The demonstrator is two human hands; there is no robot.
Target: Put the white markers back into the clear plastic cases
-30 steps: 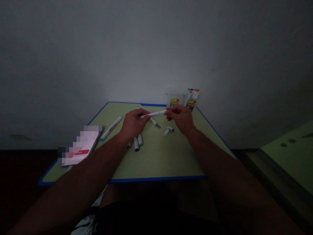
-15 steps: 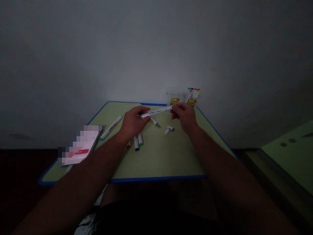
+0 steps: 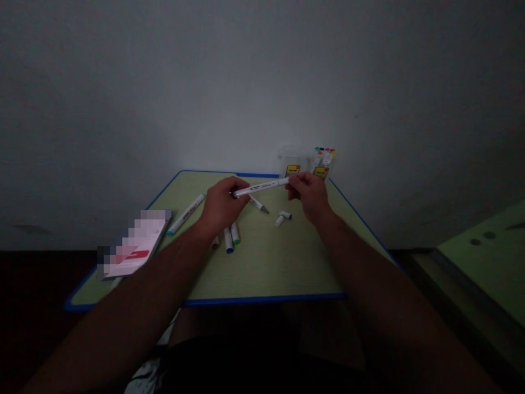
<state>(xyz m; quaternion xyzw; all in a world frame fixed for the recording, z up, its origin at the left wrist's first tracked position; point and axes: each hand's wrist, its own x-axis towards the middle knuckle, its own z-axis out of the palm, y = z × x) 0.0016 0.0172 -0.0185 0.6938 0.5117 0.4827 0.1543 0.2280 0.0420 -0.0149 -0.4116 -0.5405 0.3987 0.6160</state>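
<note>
A white marker (image 3: 262, 187) is held level above the green table (image 3: 266, 262) between both hands. My left hand (image 3: 221, 207) pinches its left end. My right hand (image 3: 309, 196) grips its right end with closed fingers. Under the marker lies an uncapped marker with a grey tip (image 3: 260, 206). Two small white caps (image 3: 283, 218) rest on the table just left of my right hand. Beneath my left hand lie a blue-ended marker (image 3: 228, 241) and a green-ended one (image 3: 235, 234).
A light-blue-ended marker (image 3: 186, 214) lies at the left. A white and pink booklet (image 3: 133, 245) sits at the table's left edge. Two clear marker boxes (image 3: 307, 163) stand at the back against the wall. Another green table (image 3: 488, 257) is at the right.
My right hand has lifted its end of the marker and moved slightly right and back, so the marker now slopes up to the right. The left hand has barely moved.
</note>
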